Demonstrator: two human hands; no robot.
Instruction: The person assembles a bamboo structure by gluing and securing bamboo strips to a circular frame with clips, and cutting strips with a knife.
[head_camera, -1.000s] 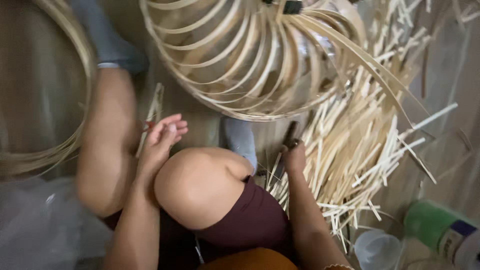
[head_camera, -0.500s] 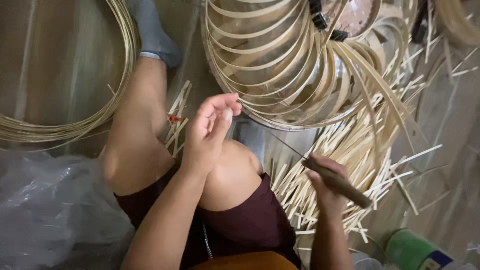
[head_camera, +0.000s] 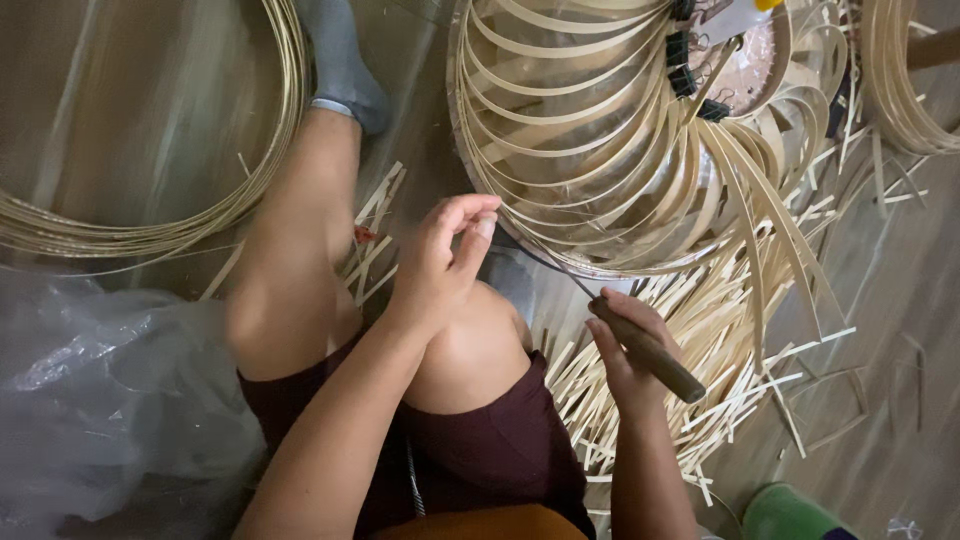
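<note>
While the person sits on the floor with knees drawn up, the right hand (head_camera: 625, 350) is wrapped tight around the brown wooden handle (head_camera: 648, 350) of a tool, fingers fully curled on it, and a thin dark blade (head_camera: 545, 262) runs up and left from the fist. That blade reaches across to the left hand (head_camera: 440, 262), hovering just above the raised knee. Look at that left hand: thumb and fingertips (head_camera: 478, 215) drawn together in a narrow pinch, right where the blade's tip ends; whether a fine sliver sits between them is too small to tell.

Just beyond the right hand, a heap of cut bamboo strips (head_camera: 700, 330) is scattered over the floor. Further out, directly ahead, sits the curved bamboo frame (head_camera: 580, 130), pale strips bowed around it, with black binder clips (head_camera: 680, 60) gripping its top. Off to the far left lies a big coil of thin strip (head_camera: 200, 215), beside the grey-socked foot (head_camera: 340, 60). Near left, crumpled clear plastic sheet (head_camera: 100, 390).
</note>
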